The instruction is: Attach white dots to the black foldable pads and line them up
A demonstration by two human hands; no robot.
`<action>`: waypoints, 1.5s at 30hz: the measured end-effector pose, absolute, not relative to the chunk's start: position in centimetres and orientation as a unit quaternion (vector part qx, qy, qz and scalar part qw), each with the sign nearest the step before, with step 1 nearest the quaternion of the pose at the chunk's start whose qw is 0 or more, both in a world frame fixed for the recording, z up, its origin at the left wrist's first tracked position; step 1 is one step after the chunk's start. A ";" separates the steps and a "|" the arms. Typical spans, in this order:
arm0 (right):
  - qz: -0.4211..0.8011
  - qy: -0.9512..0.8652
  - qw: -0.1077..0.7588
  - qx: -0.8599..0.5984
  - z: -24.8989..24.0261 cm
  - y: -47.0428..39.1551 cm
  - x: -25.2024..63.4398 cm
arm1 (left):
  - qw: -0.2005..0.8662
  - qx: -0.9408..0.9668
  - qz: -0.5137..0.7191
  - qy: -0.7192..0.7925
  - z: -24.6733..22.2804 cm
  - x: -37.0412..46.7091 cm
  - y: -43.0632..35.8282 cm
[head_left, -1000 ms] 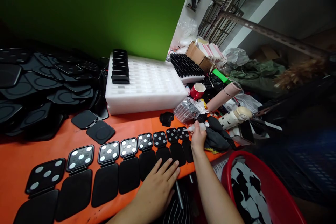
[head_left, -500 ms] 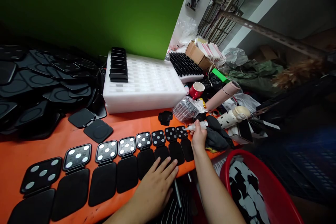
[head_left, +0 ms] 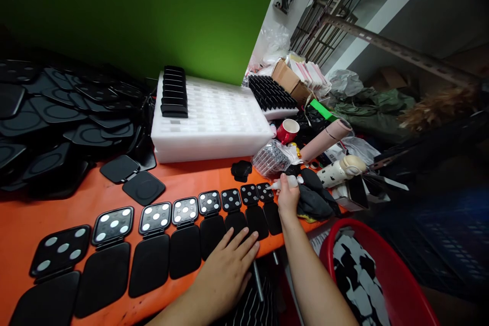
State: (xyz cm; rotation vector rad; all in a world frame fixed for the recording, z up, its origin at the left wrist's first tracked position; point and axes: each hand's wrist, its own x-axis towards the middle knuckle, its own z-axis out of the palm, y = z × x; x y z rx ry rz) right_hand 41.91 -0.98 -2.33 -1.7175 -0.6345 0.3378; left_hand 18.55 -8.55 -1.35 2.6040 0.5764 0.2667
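A white squeeze bottle with a narrow nozzle is gripped in my right hand. Its tip points left, at the rightmost black hinged panel in the row; whether it touches cannot be seen. My left hand lies flat with fingers spread at the table's front edge, fingertips over the lower halves of the panels. Several unfolded two-part panels run along the orange table. Each upper half, such as the one at far left, bears silver round spots; the lower halves are plain black.
A heap of black panels fills the left. Behind the row stands a white foam block with black pieces in its slots. Rightward are a red mug, a pink tumbler, and a red tub of black and white pieces.
The camera view has shifted very slightly. Both hands stay nearly in place, the bottle still held over the rightmost panel.
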 end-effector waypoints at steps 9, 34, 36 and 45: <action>0.114 -0.304 0.556 -0.765 -2.3 -1.4 41.9 | 0.229 0.944 0.105 0.212 -1.4 18.6 -8.7; 0.226 -0.238 0.632 -0.702 -1.2 -2.6 41.2 | 0.238 0.942 0.099 0.214 -1.3 18.5 -8.7; 0.230 -0.233 0.625 -0.708 -1.7 -2.6 41.1 | 0.239 0.942 0.097 0.213 -1.2 18.5 -8.7; 0.208 -0.241 0.604 -0.730 -2.5 -2.7 41.5 | 0.238 0.941 0.104 0.215 -1.3 18.6 -8.7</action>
